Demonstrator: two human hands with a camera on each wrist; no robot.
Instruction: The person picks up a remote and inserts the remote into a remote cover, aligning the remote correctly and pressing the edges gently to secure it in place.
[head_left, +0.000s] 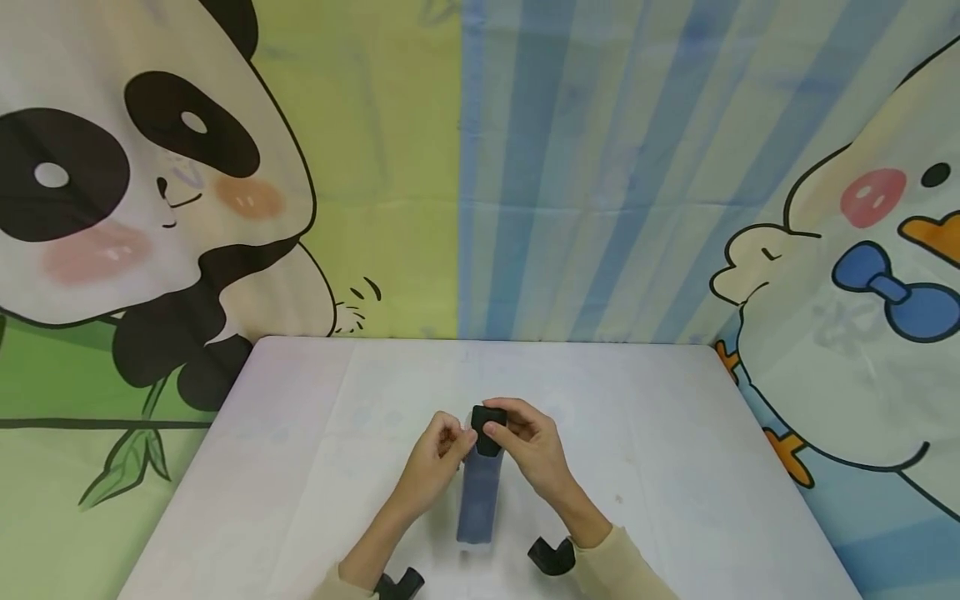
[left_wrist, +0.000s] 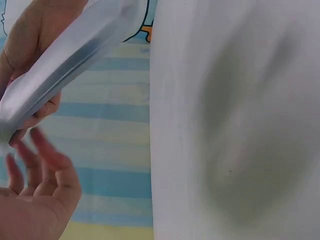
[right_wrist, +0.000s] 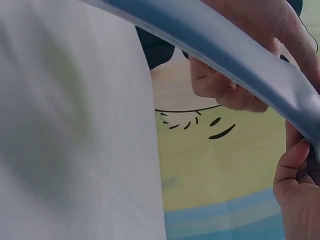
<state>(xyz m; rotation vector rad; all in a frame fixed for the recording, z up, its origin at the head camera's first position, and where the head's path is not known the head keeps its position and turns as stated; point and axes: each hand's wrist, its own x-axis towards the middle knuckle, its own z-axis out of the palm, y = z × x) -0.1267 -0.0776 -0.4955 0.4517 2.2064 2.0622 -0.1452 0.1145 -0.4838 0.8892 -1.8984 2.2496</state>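
Note:
A long, narrow blue-grey strip-like thing [head_left: 478, 500] with a black end piece [head_left: 487, 429] is held above the table; its exact kind is unclear. In the wrist views its blue length [left_wrist: 65, 65] looks smooth and glossy. My right hand [head_left: 532, 442] pinches the black end, thumb in front and fingers behind. In the right wrist view that hand [right_wrist: 300, 200] grips the lower end of the strip. Beside the black end's left edge is my left hand [head_left: 435, 454], its fingers bent and its thumb tip at that edge. The left wrist view shows its bent fingers [left_wrist: 45, 170] blurred; whether they pinch anything is hidden.
The white table [head_left: 622, 433] spreads under both hands. A curtain [head_left: 585, 208] printed with a panda and a duck hangs along its back and sides. A black angled piece sits at each wrist, one on the left [head_left: 401, 585] and one on the right [head_left: 552, 556].

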